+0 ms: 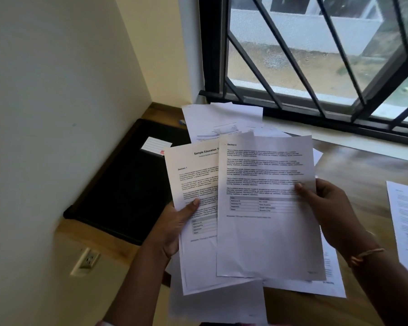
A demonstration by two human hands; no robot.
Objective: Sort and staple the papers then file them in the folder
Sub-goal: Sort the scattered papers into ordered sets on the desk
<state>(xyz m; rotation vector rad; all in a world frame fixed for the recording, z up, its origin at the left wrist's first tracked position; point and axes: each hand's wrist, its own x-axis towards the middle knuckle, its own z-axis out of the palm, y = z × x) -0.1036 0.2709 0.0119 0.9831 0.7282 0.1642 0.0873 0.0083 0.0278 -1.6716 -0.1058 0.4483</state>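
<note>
Paper fills both hands: our left hand (174, 223) grips a white printed sheet headed Section 1 (193, 182), our right hand (329, 208) pinches a white Section 4 sheet (266, 234) overlapping it. A flat black folder (127, 184) lies just left on the wooden surface (353, 171), nearest our left hand.

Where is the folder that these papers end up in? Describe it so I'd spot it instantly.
Start at the barred window; a brown wooden desk runs beneath it. In the desk's left corner, against the cream wall, lies a flat black rectangular folder. It alone is dark among the white printed sheets, and bears a small white lined label.
</note>
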